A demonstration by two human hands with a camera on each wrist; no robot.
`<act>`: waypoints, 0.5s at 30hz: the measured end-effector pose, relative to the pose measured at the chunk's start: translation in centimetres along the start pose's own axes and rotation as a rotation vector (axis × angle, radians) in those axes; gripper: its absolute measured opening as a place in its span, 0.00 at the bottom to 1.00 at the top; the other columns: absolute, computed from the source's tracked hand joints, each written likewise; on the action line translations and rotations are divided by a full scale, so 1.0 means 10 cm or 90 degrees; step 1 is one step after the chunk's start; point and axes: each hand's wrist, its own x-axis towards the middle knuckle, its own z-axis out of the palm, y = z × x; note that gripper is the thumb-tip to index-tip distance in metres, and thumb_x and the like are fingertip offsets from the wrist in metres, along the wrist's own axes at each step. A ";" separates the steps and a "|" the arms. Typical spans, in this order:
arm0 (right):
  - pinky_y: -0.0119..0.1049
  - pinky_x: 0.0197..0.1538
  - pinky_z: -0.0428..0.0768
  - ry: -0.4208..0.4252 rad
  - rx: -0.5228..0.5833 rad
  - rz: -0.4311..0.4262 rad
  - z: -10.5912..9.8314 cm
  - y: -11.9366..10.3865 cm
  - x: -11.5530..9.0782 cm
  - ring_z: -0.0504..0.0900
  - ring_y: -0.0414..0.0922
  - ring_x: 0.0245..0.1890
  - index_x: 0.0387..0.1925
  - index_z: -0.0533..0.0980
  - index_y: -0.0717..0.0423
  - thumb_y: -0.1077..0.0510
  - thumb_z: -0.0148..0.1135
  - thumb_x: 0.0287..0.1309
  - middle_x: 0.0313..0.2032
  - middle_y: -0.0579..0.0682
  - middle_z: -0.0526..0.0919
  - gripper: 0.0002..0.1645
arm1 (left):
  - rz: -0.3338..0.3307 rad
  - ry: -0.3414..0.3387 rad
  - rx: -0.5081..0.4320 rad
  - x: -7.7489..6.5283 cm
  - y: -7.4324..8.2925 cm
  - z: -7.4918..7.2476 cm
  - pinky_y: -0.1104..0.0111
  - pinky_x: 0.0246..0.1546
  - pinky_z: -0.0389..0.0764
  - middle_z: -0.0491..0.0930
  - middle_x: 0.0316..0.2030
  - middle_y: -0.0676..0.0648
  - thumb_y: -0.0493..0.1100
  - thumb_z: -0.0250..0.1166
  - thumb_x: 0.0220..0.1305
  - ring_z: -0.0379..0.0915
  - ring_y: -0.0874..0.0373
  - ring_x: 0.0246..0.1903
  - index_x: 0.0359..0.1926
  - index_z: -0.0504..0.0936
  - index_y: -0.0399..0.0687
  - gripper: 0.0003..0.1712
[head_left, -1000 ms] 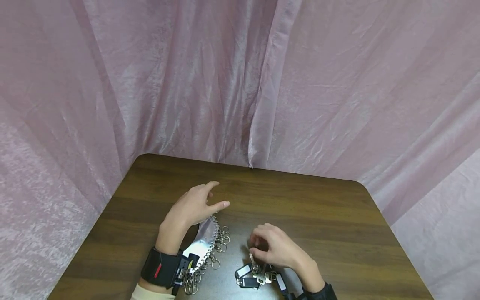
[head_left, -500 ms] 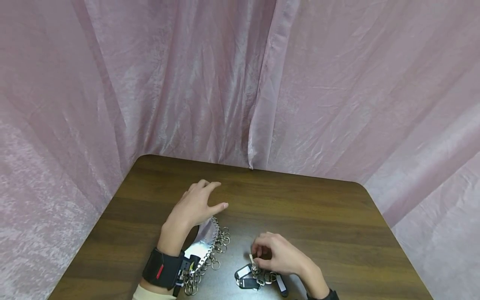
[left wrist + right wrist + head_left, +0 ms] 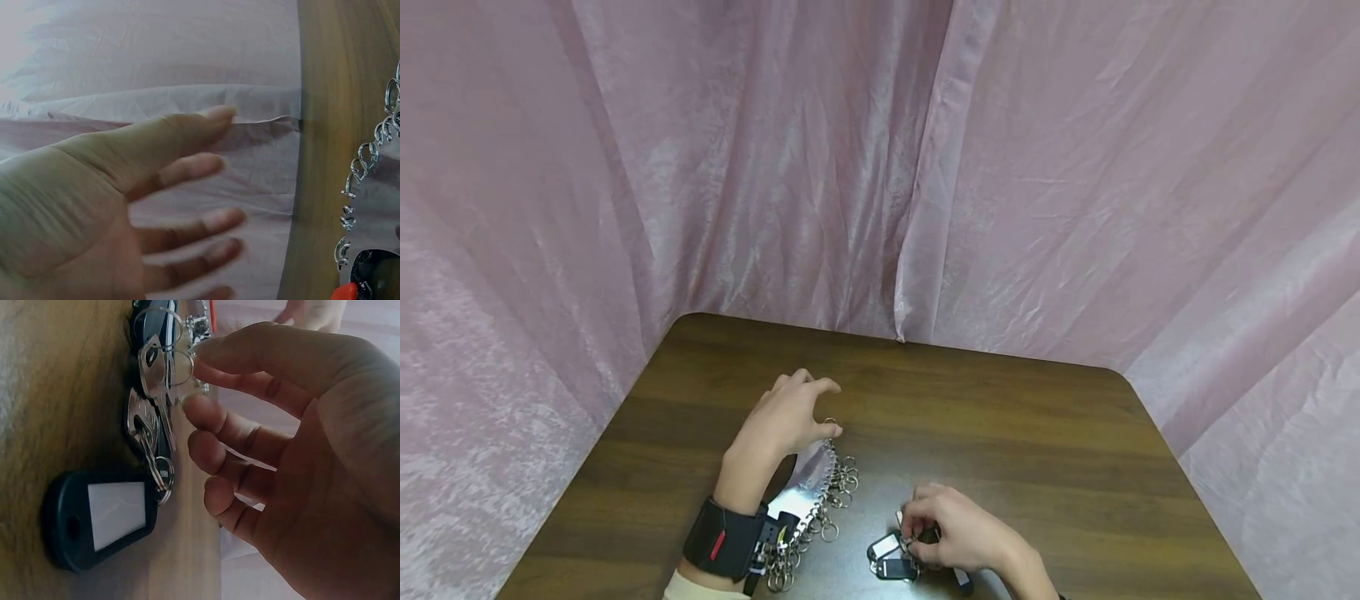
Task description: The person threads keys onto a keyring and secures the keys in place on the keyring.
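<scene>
My left hand (image 3: 781,421), fingers spread and slightly bent, hovers over the far end of a shiny curved metal plate (image 3: 797,498). Small split rings (image 3: 830,530) hang along the plate's toothed edge; one ring shows beside the thumb. The left wrist view has that hand (image 3: 81,206) holding nothing. My right hand (image 3: 958,533) is at a small bunch of keys on the table. In the right wrist view its thumb and forefinger pinch a thin key ring (image 3: 189,369) beside the metal keys (image 3: 152,369). A black key tag (image 3: 119,515) with a white label lies below.
The keys and tags lie on a brown wooden table (image 3: 1037,433) with rounded far corners. Other key tags (image 3: 897,569) sit left of the right hand. Pink velvet curtains (image 3: 820,167) hang around the table's far side.
My right hand has moved down and slightly left onto the keys, its thumb and forefinger now closed on a ring. The left thumb and forefinger have bent inward a little, and a ring shows there.
</scene>
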 end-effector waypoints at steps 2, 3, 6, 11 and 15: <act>0.22 0.42 0.73 0.001 -0.006 -0.005 0.01 0.00 0.00 0.76 0.32 0.36 0.33 0.82 0.43 0.61 0.77 0.53 0.32 0.38 0.79 0.11 | -0.026 -0.024 0.010 -0.01 0.00 0.00 0.41 0.55 0.78 0.75 0.61 0.39 0.54 0.81 0.59 0.71 0.37 0.61 0.67 0.81 0.57 0.36; 0.22 0.43 0.73 0.003 -0.010 -0.008 0.01 0.01 -0.01 0.76 0.31 0.36 0.33 0.82 0.43 0.61 0.77 0.52 0.32 0.38 0.79 0.11 | -0.037 -0.033 0.015 -0.02 0.00 -0.01 0.40 0.54 0.78 0.75 0.61 0.39 0.54 0.82 0.59 0.71 0.37 0.60 0.65 0.81 0.58 0.34; 0.22 0.43 0.73 0.005 -0.012 -0.010 0.02 0.01 -0.01 0.75 0.31 0.37 0.33 0.82 0.43 0.62 0.76 0.50 0.33 0.37 0.79 0.13 | -0.065 -0.056 0.020 -0.04 -0.02 0.00 0.39 0.52 0.78 0.76 0.59 0.39 0.53 0.82 0.58 0.74 0.36 0.59 0.61 0.83 0.58 0.31; 0.23 0.42 0.74 0.006 -0.017 -0.011 0.03 0.02 -0.02 0.75 0.30 0.37 0.33 0.81 0.42 0.65 0.75 0.49 0.33 0.37 0.78 0.15 | -0.107 -0.077 0.015 -0.04 -0.11 0.01 0.37 0.50 0.77 0.76 0.58 0.36 0.53 0.82 0.58 0.73 0.34 0.56 0.59 0.81 0.53 0.31; 0.23 0.43 0.74 0.013 -0.026 -0.013 0.04 0.04 -0.02 0.75 0.30 0.38 0.32 0.81 0.42 0.66 0.74 0.48 0.34 0.36 0.78 0.15 | -0.172 -0.072 0.005 -0.05 -0.26 -0.02 0.35 0.49 0.76 0.72 0.58 0.31 0.52 0.82 0.57 0.70 0.29 0.56 0.62 0.77 0.48 0.36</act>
